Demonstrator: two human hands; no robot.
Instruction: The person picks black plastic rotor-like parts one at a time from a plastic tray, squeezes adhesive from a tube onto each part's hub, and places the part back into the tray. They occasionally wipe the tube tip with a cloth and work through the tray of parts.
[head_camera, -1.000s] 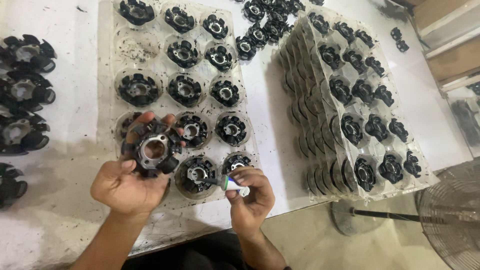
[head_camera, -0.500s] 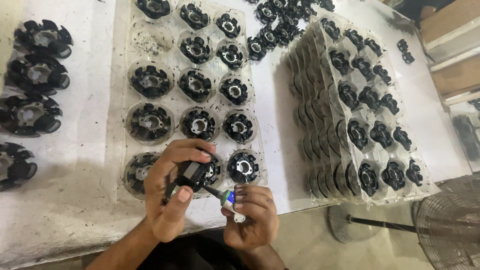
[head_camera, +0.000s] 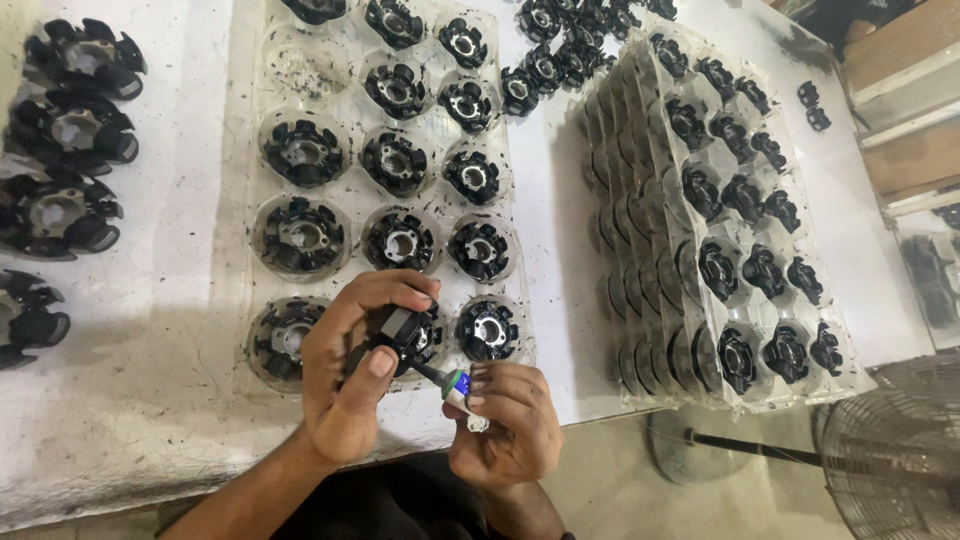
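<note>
- Grip: your left hand (head_camera: 350, 375) is closed around a black stator core (head_camera: 400, 335), held over the clear tray (head_camera: 255, 190) at the table (head_camera: 180, 400) edge.
- Right hand (head_camera: 505, 425) pinches a small blue-and-white tool (head_camera: 458, 388), tip touching the core.
- Risk: tip could slip off; you're over the edge, so the part may fall.
- Hidden: contact point and tool type unclear.

A tray (head_camera: 520, 215) of parts lay mid-bench (head_camera: 170, 400); a stack of trays (head_camera: 650, 300) stood to its right, loose parts (head_camera: 60, 200) lay left, and a fan (head_camera: 890, 450) stood on the floor beyond the bench's edge.
</note>
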